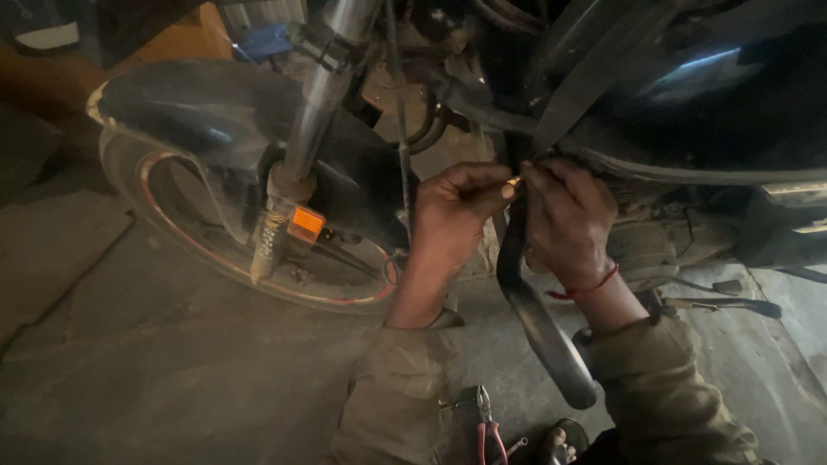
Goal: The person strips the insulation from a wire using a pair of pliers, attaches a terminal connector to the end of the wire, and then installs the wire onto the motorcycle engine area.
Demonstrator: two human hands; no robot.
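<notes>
While the motorcycle point(689, 95) stands over the concrete floor point(172, 370), the left hand point(452, 220) pinches a small brass fitting point(513, 182) between thumb and fingertips, just under the tank. The right hand point(564, 220) closes on the same spot, touching it. Red-handled pliers point(489, 426) lie near, on the floor, and the front wheel point(258, 215) stands left.

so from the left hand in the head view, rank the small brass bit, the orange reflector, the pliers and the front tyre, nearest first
From the left hand:
1. Brass bit, at its fingertips, between both hands.
2. Orange reflector, to its left on the fork.
3. Pliers, below on the floor.
4. Front tyre, far left; measured to its outer edge.
</notes>
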